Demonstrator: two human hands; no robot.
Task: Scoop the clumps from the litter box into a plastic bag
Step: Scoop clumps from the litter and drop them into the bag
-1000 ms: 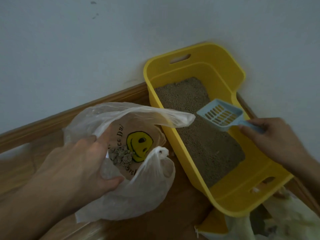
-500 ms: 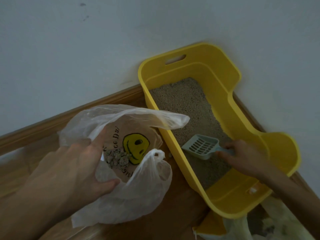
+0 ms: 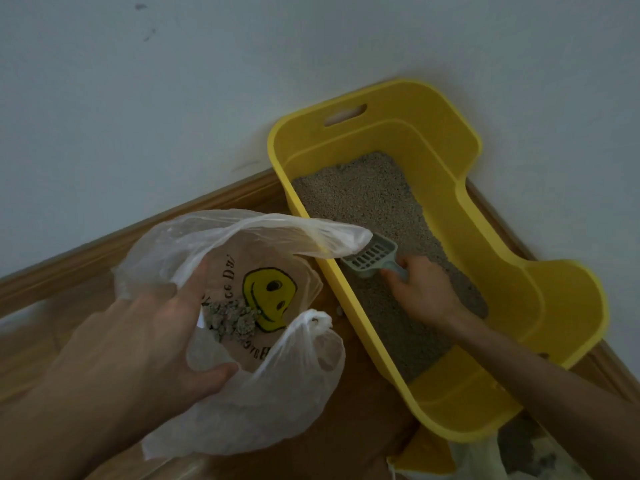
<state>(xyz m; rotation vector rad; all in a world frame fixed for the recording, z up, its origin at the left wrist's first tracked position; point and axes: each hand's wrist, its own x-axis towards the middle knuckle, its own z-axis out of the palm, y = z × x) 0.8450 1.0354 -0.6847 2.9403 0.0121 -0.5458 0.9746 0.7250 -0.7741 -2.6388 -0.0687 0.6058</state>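
Floor (image 3: 363, 427): brown wood boards, running up to a wooden skirting board (image 3: 138, 251) under a pale wall.

Litter box (image 3: 446, 140) is sitting in the floor's far right corner, against the skirting. Hard yellow plastic, rounded rim, slot handle in the far wall, near end stepped low. Loose, grainy, pale grey litter (image 3: 363, 192) is covering its bottom.

Plastic bag (image 3: 263, 410) is lying just beside the box's left wall. It is thin, translucent and crinkled, and a yellow smiley print (image 3: 268, 299) is showing through.

Left hand (image 3: 145, 341) is gripping the bag's near edge, fingers and thumb clamped on the film, holding the mouth wide.

Right hand (image 3: 422, 292) is reaching into the box, fingers curled round the handle of the scoop (image 3: 372, 256). The scoop is rigid grey-blue plastic with a slotted pan, lying low on the litter by the left wall, its tip under the bag's flap.

Clumps (image 3: 232, 318), lumpy grey nuggets, are sitting in the bag's bottom.

Step in hand, by my reading: digging for another load. The next move is calling for a lift, a shake to sift out loose grains, then a carry over the left wall into the open mouth. Cannot tell whether the pan is holding anything.
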